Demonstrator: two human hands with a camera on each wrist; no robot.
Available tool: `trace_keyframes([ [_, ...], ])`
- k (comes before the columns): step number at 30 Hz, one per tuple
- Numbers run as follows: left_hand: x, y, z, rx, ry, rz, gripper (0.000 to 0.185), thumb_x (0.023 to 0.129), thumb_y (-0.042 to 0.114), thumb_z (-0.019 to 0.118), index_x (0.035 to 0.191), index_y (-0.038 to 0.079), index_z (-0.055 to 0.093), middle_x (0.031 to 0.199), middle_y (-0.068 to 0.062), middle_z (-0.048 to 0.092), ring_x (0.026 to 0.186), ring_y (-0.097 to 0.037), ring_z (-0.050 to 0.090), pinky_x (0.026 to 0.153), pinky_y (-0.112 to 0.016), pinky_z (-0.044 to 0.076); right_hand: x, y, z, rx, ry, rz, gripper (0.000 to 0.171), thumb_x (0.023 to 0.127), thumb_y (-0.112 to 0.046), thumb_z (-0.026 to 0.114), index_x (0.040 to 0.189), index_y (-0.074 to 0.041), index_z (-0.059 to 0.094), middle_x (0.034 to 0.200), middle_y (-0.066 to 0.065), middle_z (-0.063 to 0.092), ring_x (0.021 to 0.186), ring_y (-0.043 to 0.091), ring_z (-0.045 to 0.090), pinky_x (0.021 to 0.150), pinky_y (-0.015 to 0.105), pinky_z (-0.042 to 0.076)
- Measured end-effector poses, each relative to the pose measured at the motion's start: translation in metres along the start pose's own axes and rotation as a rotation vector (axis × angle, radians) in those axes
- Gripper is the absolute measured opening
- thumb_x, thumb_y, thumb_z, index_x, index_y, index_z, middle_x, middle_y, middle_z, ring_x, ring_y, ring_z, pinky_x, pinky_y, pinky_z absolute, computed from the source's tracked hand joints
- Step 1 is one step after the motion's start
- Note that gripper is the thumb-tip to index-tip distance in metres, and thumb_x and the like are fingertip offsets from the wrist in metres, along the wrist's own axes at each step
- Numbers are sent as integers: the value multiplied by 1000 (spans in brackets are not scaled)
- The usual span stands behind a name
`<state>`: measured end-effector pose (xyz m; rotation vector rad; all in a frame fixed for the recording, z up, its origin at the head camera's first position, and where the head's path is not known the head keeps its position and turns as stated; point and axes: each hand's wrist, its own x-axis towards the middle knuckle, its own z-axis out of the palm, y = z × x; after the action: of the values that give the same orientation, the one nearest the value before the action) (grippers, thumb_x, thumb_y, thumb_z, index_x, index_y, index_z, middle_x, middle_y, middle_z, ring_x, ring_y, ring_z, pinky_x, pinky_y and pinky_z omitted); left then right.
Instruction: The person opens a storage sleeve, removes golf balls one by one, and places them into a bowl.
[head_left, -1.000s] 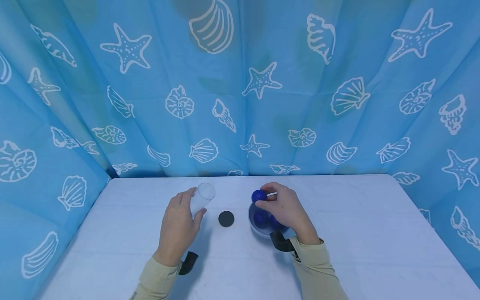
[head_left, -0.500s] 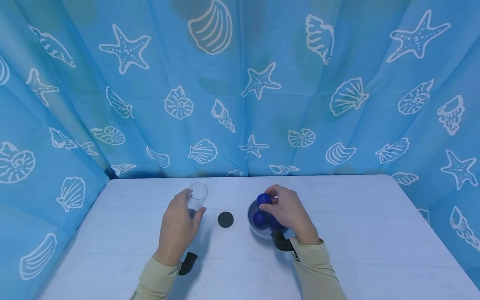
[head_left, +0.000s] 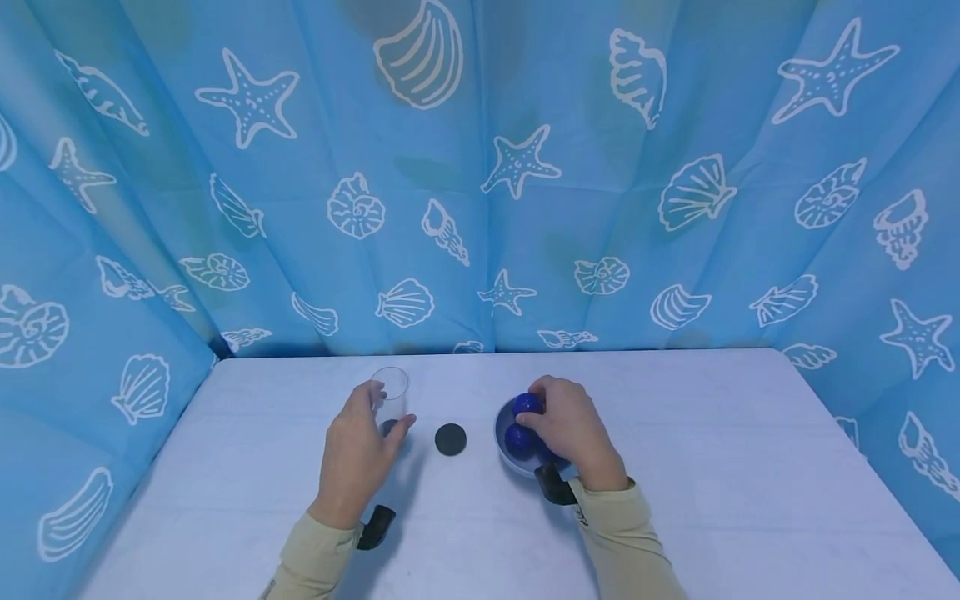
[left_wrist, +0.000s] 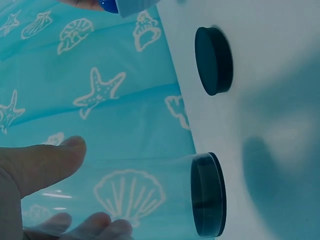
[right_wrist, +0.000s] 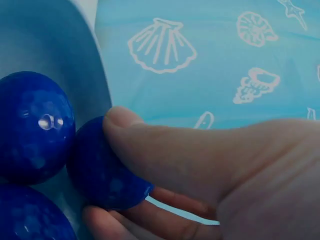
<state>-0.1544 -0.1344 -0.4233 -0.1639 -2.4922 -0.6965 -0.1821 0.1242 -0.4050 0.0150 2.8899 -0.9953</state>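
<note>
From the head view, the left hand (head_left: 358,454) grasps a clear, upright cup (head_left: 390,398) on the white table (head_left: 712,467); the right hand (head_left: 570,429) pinches a glossy dark-blue ball (head_left: 527,404) over a bowl (head_left: 501,442). A black disc (head_left: 451,438) lies between them.

Left wrist: thumb and fingers wrap the cup (left_wrist: 150,195), its dark base apparently touching the table.

Right wrist: thumb and fingers clasp the ball (right_wrist: 102,167), touching another ball (right_wrist: 35,127) in the bowl.

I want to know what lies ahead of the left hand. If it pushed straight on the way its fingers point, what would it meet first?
The left hand already grips the clear plastic cup with a dark base. Beyond the cup, the line looks free across the white table until the blue seashell-print curtain, though depth is hard to judge.
</note>
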Motion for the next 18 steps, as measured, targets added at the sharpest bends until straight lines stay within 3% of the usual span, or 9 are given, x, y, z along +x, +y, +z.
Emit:
trace_keyframes([
  [10,0,-6,5,-58,-26,-61,59,75,16,90,118,-7,56,105,-23,70,92,-35,70,82,-49,58,1,-3,7,-37,-6,39,44,90,-20,77,125,2,64,124,21,65,116,37,61,98,55,50],
  [18,1,-11,10,-92,-52,-99,57,76,18,90,116,-6,56,104,-21,69,90,-32,69,80,-47,58,2,-3,8,-74,-31,3,43,89,-19,79,123,3,65,120,21,66,112,35,63,95,54,52],
])
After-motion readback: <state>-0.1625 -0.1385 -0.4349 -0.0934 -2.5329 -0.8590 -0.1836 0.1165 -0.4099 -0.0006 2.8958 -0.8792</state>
